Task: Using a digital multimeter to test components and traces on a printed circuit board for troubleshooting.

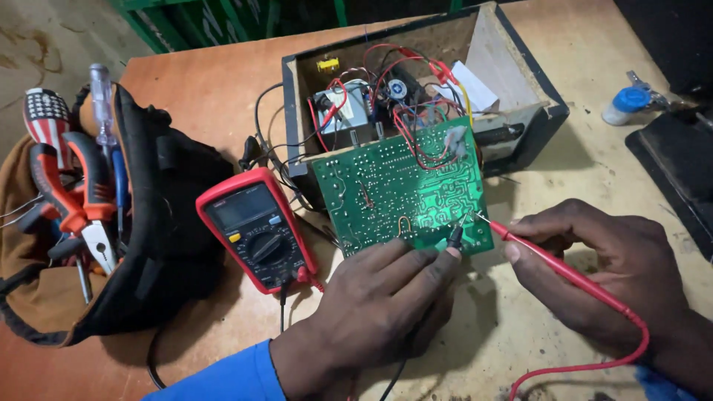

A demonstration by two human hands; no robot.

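Note:
A green circuit board [397,189] leans out of an open black case [520,111], solder side up, tied to the case by red and black wires. My left hand [379,304] pinches a black probe [454,238] against the board's lower edge. My right hand [609,271] holds a red probe [553,267] like a pen, its metal tip touching the board's lower right corner. A red multimeter [256,230] lies to the left of the board, both leads plugged in at its bottom.
A black and brown tool bag [134,245] with red-handled pliers [74,200] and screwdrivers sits at the left on the wooden table [200,89]. A small white bottle with a blue cap [624,104] lies at the right, beside a black object [676,163].

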